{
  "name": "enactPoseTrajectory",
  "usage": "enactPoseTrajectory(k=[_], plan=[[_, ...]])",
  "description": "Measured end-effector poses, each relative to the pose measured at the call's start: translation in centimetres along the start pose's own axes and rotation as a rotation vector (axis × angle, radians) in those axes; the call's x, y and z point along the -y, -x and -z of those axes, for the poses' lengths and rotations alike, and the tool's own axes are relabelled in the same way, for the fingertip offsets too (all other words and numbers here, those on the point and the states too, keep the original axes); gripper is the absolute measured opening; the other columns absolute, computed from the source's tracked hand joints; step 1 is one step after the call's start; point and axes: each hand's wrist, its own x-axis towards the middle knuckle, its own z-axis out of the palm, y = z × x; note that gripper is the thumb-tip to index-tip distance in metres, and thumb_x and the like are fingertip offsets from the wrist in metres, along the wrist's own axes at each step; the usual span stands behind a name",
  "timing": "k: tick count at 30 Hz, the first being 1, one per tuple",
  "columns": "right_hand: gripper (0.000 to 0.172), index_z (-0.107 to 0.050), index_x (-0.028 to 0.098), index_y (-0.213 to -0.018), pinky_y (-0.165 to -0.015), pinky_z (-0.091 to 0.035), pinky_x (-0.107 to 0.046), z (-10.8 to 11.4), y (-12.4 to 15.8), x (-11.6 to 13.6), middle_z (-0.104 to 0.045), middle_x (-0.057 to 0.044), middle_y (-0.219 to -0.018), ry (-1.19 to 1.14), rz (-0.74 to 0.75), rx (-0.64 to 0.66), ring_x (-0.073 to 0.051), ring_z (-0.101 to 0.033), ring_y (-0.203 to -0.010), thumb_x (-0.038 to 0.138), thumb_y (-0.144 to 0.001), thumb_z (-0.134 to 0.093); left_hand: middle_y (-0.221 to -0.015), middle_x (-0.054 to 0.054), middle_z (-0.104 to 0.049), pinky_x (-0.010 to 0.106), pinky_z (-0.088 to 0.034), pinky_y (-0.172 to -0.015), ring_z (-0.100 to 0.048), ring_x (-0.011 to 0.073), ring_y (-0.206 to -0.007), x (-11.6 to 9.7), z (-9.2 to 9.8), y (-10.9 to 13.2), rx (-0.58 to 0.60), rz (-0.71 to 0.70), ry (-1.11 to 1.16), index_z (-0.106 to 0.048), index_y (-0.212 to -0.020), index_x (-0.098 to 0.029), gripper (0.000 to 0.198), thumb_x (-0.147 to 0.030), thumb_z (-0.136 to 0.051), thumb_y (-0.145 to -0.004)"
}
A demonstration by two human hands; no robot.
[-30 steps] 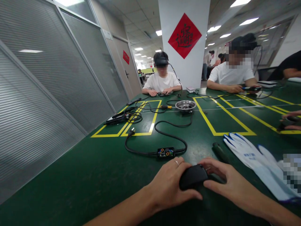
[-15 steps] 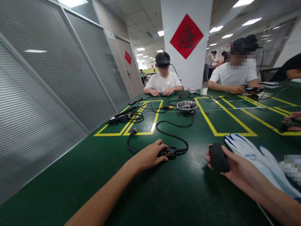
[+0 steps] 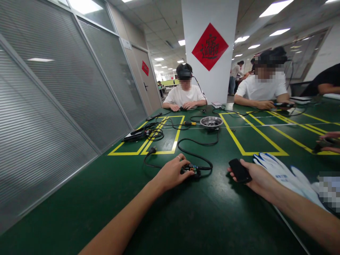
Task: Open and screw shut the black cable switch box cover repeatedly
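Observation:
My left hand (image 3: 174, 172), a ring on one finger, reaches out over the green table (image 3: 79, 198) and its fingertips pinch the small open electronic box (image 3: 191, 169) with coloured parts that sits in the middle of a black cable (image 3: 195, 144). My right hand (image 3: 256, 177) lies palm up to the right and holds a flat black cover (image 3: 239, 170) in its fingers. The two hands are about a hand's width apart.
White work gloves (image 3: 284, 173) lie just right of my right hand. A steel bowl (image 3: 211, 122), a yellow-handled tool (image 3: 189, 123) and more cables lie among yellow taped boxes farther back. Two people sit at the far edge; another person's hands (image 3: 328, 141) show at the right.
Both hands were together on the black cover near me. The left hand then went forward to the box on the cable, and the right hand carried the cover out to the right.

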Motion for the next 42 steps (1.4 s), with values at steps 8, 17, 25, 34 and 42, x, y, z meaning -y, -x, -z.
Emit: enactPoseTrajectory(k=[8, 17, 25, 34, 42], plan=[[0.049, -0.056, 0.011, -0.119, -0.094, -0.039, -0.052, -2.1, -3.6, -1.0, -0.059, -0.021, -0.113, 0.675, 0.364, -0.229, -0.033, -0.052, -0.111, 0.044, -0.092, -0.032, -0.108, 0.006, -0.055, 0.034, -0.048, -0.087, -0.059, 0.0209, -0.093, -0.1, 0.3, -0.1, -0.054, -0.009, -0.011, -0.064, -0.108, -0.02, 0.03, -0.043, -0.056, -0.09], [0.044, -0.052, 0.009, -0.125, -0.096, -0.033, -0.057, -4.0, -1.2, -0.4, -0.052, -0.023, -0.124, 1.097, 0.638, -0.163, -0.035, -0.044, -0.118, 0.029, -0.095, -0.027, -0.104, 0.006, -0.058, 0.033, -0.048, -0.085, -0.06, 0.0216, -0.093, -0.1, 0.2, -0.2, -0.146, 0.038, -0.036, -0.062, -0.104, -0.02, 0.028, -0.044, -0.054, -0.091], [0.045, -0.045, 0.021, -0.136, -0.1, -0.04, -0.044, -9.9, 1.8, 1.0, -0.047, -0.012, -0.139, 1.123, 0.826, 0.237, -0.027, -0.045, -0.125, 0.027, -0.09, -0.044, -0.1, 0.007, -0.064, 0.037, -0.047, -0.084, -0.062, 0.0246, -0.094, 0.1, -1.0, -0.4, -0.237, 0.131, -0.065, -0.054, -0.111, -0.019, 0.029, -0.042, -0.046, -0.095], [0.023, -0.067, 0.022, -0.103, -0.09, -0.046, -0.042, -7.5, 1.5, 1.8, -0.06, -0.009, -0.116, 1.062, 0.715, 0.324, -0.022, -0.056, -0.105, 0.021, -0.088, -0.049, -0.099, 0.007, -0.064, 0.035, -0.047, -0.08, -0.062, 0.0239, -0.09, -0.4, -0.8, -0.2, -0.236, 0.111, -0.069, -0.054, -0.111, -0.02, 0.029, -0.043, -0.045, -0.095], [0.026, -0.06, 0.029, -0.113, -0.101, -0.043, -0.044, -3.0, 6.8, 0.7, -0.054, -0.002, -0.132, 0.905, 0.569, 0.372, -0.021, -0.05, -0.119, 0.028, -0.088, -0.053, -0.097, 0.005, -0.062, 0.033, -0.046, -0.077, -0.06, 0.0231, -0.089, -2.0, -1.3, 0.1, -0.161, 0.035, -0.039, -0.052, -0.109, -0.021, 0.027, -0.044, -0.047, -0.095]])
